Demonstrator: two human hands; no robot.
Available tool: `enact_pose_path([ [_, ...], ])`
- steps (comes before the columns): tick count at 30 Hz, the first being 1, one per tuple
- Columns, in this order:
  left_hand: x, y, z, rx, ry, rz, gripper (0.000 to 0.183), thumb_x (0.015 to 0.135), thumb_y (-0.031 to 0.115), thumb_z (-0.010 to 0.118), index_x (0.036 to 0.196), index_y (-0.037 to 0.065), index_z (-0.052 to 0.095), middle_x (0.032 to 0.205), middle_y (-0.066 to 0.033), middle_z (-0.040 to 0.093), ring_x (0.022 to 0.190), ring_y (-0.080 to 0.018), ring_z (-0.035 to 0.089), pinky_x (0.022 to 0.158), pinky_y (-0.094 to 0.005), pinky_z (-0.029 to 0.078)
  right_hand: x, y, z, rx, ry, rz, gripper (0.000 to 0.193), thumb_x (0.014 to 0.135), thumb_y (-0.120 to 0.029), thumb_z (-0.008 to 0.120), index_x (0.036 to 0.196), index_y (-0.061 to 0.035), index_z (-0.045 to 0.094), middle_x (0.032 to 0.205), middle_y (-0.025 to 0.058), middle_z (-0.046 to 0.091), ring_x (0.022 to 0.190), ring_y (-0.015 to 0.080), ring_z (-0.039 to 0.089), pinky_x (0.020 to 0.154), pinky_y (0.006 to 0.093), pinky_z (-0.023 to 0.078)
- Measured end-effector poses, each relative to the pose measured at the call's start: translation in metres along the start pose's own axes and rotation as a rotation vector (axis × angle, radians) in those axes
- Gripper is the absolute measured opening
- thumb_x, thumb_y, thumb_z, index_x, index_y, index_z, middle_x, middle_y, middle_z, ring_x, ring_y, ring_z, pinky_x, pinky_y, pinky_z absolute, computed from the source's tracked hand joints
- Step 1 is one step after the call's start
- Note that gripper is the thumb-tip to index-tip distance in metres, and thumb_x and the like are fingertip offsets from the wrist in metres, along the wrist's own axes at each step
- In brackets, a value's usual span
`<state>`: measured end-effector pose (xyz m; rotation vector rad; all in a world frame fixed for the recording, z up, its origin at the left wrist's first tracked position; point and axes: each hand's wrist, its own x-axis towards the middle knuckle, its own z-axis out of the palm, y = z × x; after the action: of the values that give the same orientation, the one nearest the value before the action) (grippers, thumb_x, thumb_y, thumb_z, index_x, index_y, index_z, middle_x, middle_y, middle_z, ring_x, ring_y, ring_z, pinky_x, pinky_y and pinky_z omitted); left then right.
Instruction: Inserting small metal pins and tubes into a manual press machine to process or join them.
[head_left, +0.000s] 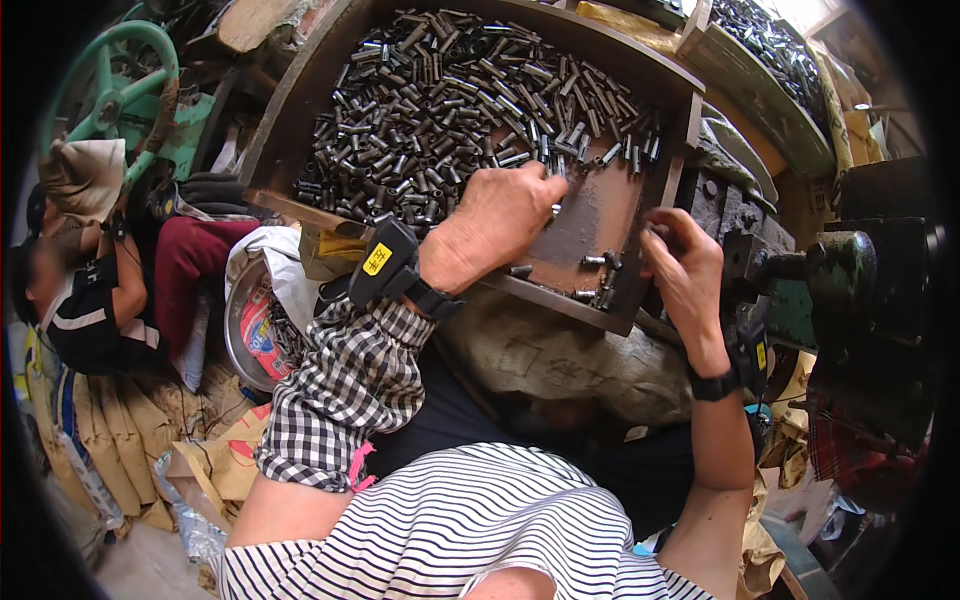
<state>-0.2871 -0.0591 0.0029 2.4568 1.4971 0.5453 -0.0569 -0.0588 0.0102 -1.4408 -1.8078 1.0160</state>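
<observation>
A wooden tray in front of me holds a heap of short metal tubes, dark and shiny. My left hand reaches over its near side with the fingers closed, and a shiny bit of a tube shows at the fingertips. At the tray's right wall, my right hand is raised with thumb and fingers curled together; what they hold, if anything, is hidden. A few loose tubes lie in the tray's near right corner, between my hands. Just right of the right hand stands a dark, greasy machine.
A second wooden box with more metal pieces stands at the far right. On the left are a metal basin with tubes, a green handwheel and a seated person. Brown sacks lie at lower left.
</observation>
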Motion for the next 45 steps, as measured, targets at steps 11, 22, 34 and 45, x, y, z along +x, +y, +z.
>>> enact_pose_path([
  [11, 0.020, 0.020, 0.021, 0.393, -0.034, 0.136, 0.004, 0.069, 0.006, 0.060, 0.070, 0.009, 0.058, 0.077, -0.0069, 0.055, 0.068, -0.0186, 0.063, 0.056, -0.0280, 0.052, -0.021, 0.014, -0.018, 0.258, 0.015, 0.031, 0.010, 0.083, -0.003, 0.064, 0.085, 0.0006, 0.055, 0.071, 0.0015, 0.058, 0.058, 0.0033, 0.055, 0.051, 0.0183, 0.047],
  [22, 0.029, 0.044, 0.034, -0.001, -0.042, 0.077, 0.009, 0.082, 0.010, 0.060, 0.081, 0.001, 0.059, 0.075, -0.0092, 0.059, 0.064, -0.0200, 0.062, 0.053, -0.0303, 0.050, -0.023, 0.025, -0.029, 0.560, -0.003, 0.189, 0.011, 0.087, -0.006, 0.060, 0.094, 0.0013, 0.055, 0.072, 0.0018, 0.059, 0.051, 0.0060, 0.056, 0.043, 0.0163, 0.041],
  [34, 0.036, 0.064, 0.048, -1.397, -0.304, -0.381, 0.021, 0.093, 0.017, 0.053, 0.104, -0.002, 0.055, 0.076, -0.0024, 0.061, 0.058, -0.0061, 0.058, 0.051, -0.0173, 0.047, -0.023, 0.039, -0.028, 0.727, -0.188, 0.343, 0.019, 0.086, -0.015, 0.065, 0.092, 0.0033, 0.062, 0.067, 0.0030, 0.061, 0.046, 0.0052, 0.054, 0.039, 0.0176, 0.042],
  [45, 0.030, 0.064, 0.049, -1.413, -0.384, -0.418, 0.020, 0.093, 0.019, 0.056, 0.099, 0.000, 0.057, 0.077, -0.0031, 0.063, 0.058, -0.0060, 0.059, 0.050, -0.0171, 0.046, -0.030, 0.031, -0.032, 0.618, -0.226, 0.331, 0.016, 0.086, -0.015, 0.063, 0.084, 0.0009, 0.062, 0.061, -0.0011, 0.056, 0.043, 0.0019, 0.047, 0.036, 0.0167, 0.035],
])
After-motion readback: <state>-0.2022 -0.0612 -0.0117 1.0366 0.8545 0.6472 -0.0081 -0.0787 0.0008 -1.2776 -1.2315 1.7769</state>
